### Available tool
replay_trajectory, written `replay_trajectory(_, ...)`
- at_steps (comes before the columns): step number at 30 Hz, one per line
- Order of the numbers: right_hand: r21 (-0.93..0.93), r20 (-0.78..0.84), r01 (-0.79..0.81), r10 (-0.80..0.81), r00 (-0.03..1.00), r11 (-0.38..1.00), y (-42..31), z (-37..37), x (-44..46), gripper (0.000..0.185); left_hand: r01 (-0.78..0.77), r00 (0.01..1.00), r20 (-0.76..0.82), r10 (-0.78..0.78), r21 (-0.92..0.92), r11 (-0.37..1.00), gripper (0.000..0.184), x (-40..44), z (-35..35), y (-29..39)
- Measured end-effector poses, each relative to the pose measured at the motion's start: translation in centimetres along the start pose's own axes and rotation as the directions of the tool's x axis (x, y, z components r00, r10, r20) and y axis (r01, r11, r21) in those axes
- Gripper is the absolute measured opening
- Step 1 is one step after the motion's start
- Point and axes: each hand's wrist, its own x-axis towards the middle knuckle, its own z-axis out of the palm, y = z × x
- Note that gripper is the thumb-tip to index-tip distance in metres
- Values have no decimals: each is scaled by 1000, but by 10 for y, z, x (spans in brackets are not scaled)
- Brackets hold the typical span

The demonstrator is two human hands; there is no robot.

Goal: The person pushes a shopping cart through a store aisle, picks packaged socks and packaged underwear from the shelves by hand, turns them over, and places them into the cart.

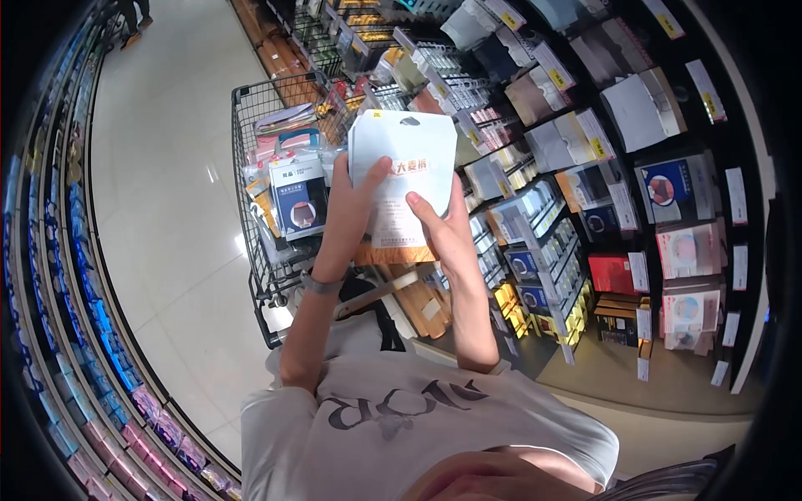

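Both my hands are closed on a flat white retail packet [405, 138] with a hang hole at its top, Chinese lettering and an orange band along the bottom. My left hand [355, 196] grips its left side, with the thumb across the front. From the right side my right hand [443, 224] holds it, thumb on the face and fingers mostly behind. The packet is upright, in front of my chest. Just beyond my left hand stands a wire shopping cart [242, 159], in which a blue-and-white boxed packet [302, 200] leans among other goods.
Display racks [551, 142] with hanging packets and price tags rise close on the right. A red packet [614, 273] is on a lower hook. Shelves of blue and pink goods [100, 326] line the left, across a tiled aisle [167, 159]. A person's legs [134, 17] show far up the aisle.
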Motion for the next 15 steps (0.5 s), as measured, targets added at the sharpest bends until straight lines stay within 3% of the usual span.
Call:
replay_trajectory(7, -45, 34, -197, 198, 980, 979, 82, -21, 24, 55, 238, 971, -24, -237, 115, 964, 66, 24, -21, -65)
replay_trajectory(8, -48, 4, -286, 287, 958, 957, 94, -23, 25, 54, 288, 957, -3, -289, 93, 953, 66, 26, -24, -72)
replay_trajectory(11, 153, 15, -420, 423, 906, 894, 141, -36, 28, 55, 416, 906, 73, -417, 32, 909, 65, 32, -38, -99)
replay_trajectory(15, 222, -6, -539, 554, 832, 812, 160, -42, 42, 55, 570, 816, 131, -564, -11, 822, 65, 39, -56, -148)
